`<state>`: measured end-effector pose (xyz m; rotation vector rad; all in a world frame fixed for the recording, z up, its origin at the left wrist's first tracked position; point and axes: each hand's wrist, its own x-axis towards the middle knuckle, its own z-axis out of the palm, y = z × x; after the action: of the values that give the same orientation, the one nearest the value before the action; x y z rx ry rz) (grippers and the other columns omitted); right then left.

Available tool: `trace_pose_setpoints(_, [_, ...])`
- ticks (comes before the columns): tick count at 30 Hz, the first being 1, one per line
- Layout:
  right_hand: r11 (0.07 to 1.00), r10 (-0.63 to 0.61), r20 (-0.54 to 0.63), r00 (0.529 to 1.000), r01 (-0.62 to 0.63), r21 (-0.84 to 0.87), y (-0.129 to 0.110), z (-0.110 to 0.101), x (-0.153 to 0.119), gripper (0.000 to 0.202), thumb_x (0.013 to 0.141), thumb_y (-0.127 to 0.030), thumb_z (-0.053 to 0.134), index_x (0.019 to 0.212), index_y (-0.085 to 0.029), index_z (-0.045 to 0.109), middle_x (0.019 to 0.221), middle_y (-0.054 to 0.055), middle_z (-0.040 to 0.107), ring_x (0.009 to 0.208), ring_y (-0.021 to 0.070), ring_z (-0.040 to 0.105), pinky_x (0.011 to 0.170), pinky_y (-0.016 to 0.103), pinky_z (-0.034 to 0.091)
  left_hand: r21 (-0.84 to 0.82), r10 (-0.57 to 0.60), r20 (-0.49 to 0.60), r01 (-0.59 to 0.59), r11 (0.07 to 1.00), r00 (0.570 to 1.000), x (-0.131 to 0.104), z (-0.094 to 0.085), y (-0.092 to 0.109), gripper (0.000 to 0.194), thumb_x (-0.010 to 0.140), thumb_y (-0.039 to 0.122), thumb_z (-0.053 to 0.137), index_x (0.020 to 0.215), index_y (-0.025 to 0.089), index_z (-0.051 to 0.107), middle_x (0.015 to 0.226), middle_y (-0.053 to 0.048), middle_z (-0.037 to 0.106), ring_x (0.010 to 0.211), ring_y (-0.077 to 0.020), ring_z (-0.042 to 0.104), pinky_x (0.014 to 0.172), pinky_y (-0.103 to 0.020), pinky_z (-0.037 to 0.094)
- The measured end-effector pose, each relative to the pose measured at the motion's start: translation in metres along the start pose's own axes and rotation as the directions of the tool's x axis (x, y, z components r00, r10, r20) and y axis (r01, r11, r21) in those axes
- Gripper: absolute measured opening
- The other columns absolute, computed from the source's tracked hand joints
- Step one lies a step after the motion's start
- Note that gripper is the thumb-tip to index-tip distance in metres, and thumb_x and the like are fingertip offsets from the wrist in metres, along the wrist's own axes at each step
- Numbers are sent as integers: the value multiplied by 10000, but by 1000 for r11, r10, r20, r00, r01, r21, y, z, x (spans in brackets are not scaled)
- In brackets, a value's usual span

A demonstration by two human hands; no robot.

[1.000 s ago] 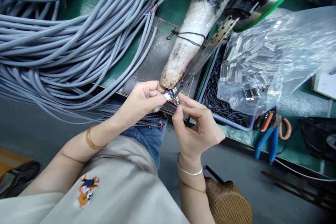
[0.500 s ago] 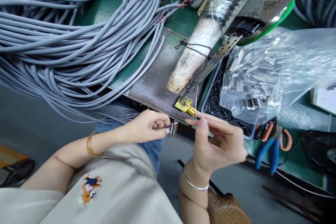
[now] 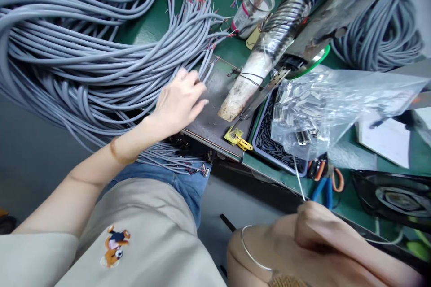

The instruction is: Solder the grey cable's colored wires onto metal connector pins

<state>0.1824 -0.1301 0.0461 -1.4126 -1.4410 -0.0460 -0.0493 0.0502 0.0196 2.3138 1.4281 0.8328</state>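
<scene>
My left hand [image 3: 180, 101] is above the bundle of grey cables [image 3: 134, 63], close to their stripped ends. Its thumb and fingers are apart, and nothing shows between them. My right hand [image 3: 323, 228], at the lower right, is closed on a thin silvery wire [image 3: 299, 179] like solder, which rises past the bin's edge. Over my lap hang cables ending in small metal connectors [image 3: 204, 170]. At the front edge of the dark plate [image 3: 215, 94] sits a yellow clip [image 3: 243, 142] below the tip of a metal arm.
A white-tipped hose [image 3: 247, 76] slants over the plate. To its right is a bin of small black tubes [image 3: 269, 136], partly covered by a clear bag of metal connectors [image 3: 313, 98]. Blue-handled pliers [image 3: 323, 190] and a black fan [image 3: 393, 199] lie further right.
My left hand has left the connector, now over my lap, and moved up to the cable bundle. My right hand has moved down and right, away from the yellow clip, with the wire.
</scene>
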Motion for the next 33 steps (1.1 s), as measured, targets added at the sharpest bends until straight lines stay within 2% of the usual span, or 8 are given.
trace_pose_setpoints(5, [977, -212, -61, 975, 211, -9, -8, 16, 3, 203, 875, -423, 748, 911, -228, 793, 629, 20, 709, 406, 166, 576, 364, 317, 438, 237, -147, 181, 102, 966, 972, 18, 9, -7, 290, 919, 82, 536, 1160, 64, 696, 1173, -213, 660, 918, -282, 694, 761, -373, 506])
trace_pose_setpoints(9, [901, -427, -142, 893, 434, 20, 4, 20, 7, 143, 883, -288, 754, 991, -247, 838, 542, -17, 673, 340, 115, 481, 357, 291, 395, 43, -117, 41, 116, 992, 992, -18, 5, -19, 161, 882, 141, 592, 971, 121, 725, 1093, -149, 678, 859, -231, 681, 732, -347, 516])
trace_pose_setpoints(13, [914, -406, -164, 899, 401, -66, 14, 21, 5, 131, 876, -292, 771, 980, -261, 843, 564, -19, 696, 369, 126, 527, 366, 283, 403, -337, -249, -262, 154, 929, 932, -43, -8, -26, 130, 803, 178, 639, 930, 178, 666, 1216, -100, 658, 1086, -221, 652, 738, -272, 553])
trace_pose_setpoints(17, [914, -404, -263, 876, 400, -71, 16, 28, 6, 121, 876, -357, 783, 921, -268, 851, 512, -29, 668, 349, 121, 515, 348, 275, 372, -480, -365, -396, 149, 865, 843, -45, -16, -24, 149, 756, 147, 654, 890, 198, 612, 1149, -79, 676, 1112, -204, 646, 807, -268, 565])
trace_pose_setpoints(22, [945, -308, -364, 879, 325, -13, 16, 36, 10, 176, 845, -438, 810, 845, -267, 853, 425, -34, 566, 325, 119, 473, 327, 271, 300, -590, -382, -124, 242, 771, 916, -45, -16, -32, 228, 710, 226, 736, 914, 159, 660, 1089, -56, 683, 694, -83, 614, 548, -179, 466])
trace_pose_setpoints(26, [960, -262, -375, 889, 281, -5, 17, 34, 7, 190, 836, -423, 817, 815, -237, 850, 428, -32, 547, 330, 121, 463, 340, 282, 298, -601, -372, 57, 329, 729, 927, -48, -11, -37, 409, 692, 238, 773, 1081, 127, 716, 1115, -85, 718, 606, -53, 568, 568, -188, 481])
trace_pose_setpoints(29, [964, -251, -379, 891, 264, -18, 19, 31, 5, 177, 836, -386, 816, 822, -213, 850, 436, -25, 556, 333, 128, 459, 350, 293, 310, -715, -459, -7, 317, 624, 888, -48, -11, -34, 567, 702, 241, 786, 1254, 156, 685, 1047, -66, 729, 575, -59, 548, 549, -215, 485])
trace_pose_setpoints(33, [962, -269, -399, 877, 268, -58, 25, 30, 5, 187, 843, -422, 809, 826, -241, 853, 414, -32, 526, 329, 133, 476, 355, 287, 325, -853, -572, -258, 95, 513, 779, -45, -29, -18, 431, 786, 254, 791, 1208, 284, 709, 784, 30, 673, 581, -88, 508, 461, -238, 397])
